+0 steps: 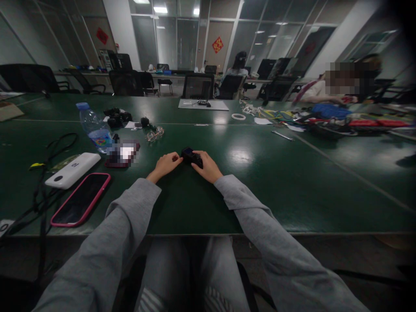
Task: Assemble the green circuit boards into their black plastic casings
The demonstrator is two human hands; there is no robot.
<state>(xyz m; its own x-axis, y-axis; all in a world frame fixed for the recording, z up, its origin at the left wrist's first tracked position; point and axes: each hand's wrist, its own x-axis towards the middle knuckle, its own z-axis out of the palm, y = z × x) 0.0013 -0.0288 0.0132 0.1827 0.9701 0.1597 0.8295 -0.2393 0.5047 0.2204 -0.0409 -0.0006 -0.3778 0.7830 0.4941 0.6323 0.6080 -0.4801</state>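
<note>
A small black device (187, 152) with a little screen rests on the green table (260, 195), straight in front of me. My right hand (206, 165) is wrapped round its right side, thumb in front and fingers over the top. At its left edge is my left hand (167, 165), with thumb and fingers drawn together by the device. Whether those fingertips touch it or pinch something small cannot be made out.
On the left are a pink-edged phone (81, 199), a white power bank (73, 170), a bottle (94, 125), another phone (122, 154) and black straps. Glasses (155, 134) lie beyond my left hand. Cables (286, 116) are heaped at the right, near a seated person (320, 89).
</note>
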